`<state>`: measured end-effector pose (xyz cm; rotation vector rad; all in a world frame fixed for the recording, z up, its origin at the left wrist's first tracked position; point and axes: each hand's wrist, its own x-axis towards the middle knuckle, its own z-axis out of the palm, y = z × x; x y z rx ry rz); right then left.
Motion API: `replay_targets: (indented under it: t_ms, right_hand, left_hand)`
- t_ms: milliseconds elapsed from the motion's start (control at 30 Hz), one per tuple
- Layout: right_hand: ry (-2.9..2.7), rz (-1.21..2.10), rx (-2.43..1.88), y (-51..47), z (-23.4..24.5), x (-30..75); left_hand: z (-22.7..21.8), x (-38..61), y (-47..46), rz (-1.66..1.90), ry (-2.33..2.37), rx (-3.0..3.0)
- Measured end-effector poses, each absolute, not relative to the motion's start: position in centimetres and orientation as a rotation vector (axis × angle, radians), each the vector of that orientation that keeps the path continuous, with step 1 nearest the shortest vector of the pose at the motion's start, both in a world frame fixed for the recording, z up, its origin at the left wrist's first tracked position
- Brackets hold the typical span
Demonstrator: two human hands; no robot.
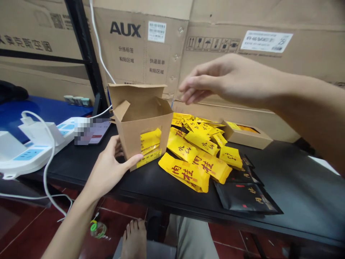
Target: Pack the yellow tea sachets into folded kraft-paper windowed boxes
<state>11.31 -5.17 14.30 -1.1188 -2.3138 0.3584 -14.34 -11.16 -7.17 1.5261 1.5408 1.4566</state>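
A brown kraft paper box stands upright with its top flaps raised, and yellow packets show through its front window. My left hand grips its lower left side, thumb on the front. Up in the air, right of the box's opening, is my right hand; its fingers are loosely bent and I see nothing in them. Below it lies a pile of yellow packets with dark lettering. Several black packets lie at the right of the pile.
A low kraft box with a window lies behind the pile on the black table. A white power strip with cables is at the left, beside a card-like item. Large cartons line the back. A bottle is on the floor.
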Motion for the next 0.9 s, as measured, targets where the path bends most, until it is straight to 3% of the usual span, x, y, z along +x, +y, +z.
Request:
replay_targets:
  t_ms: [200,300,533,700,900]
  right_hand:
    - [-2.193,0.362,-1.398,-0.3,8.7,21.6]
    - [-2.182,0.082,-1.589,1.3,4.7,26.4]
    - [-2.285,0.018,-1.358,3.6,-2.7,33.6]
    - [-2.410,-0.247,-1.332,5.7,-5.0,35.5]
    - [-2.553,-0.242,-1.391,5.9,-4.8,35.1]
  left_hand:
    - [-6.7,-14.1,-11.4,1.458,1.546,1.480]
    - [-6.5,-13.9,-11.5,1.455,1.570,1.455]
    - [-6.5,-13.8,-11.5,1.460,1.604,1.420]
    - [-6.3,-13.7,-11.7,1.445,1.668,1.405]
    - [-6.2,-13.5,-11.6,1.476,1.674,1.405]
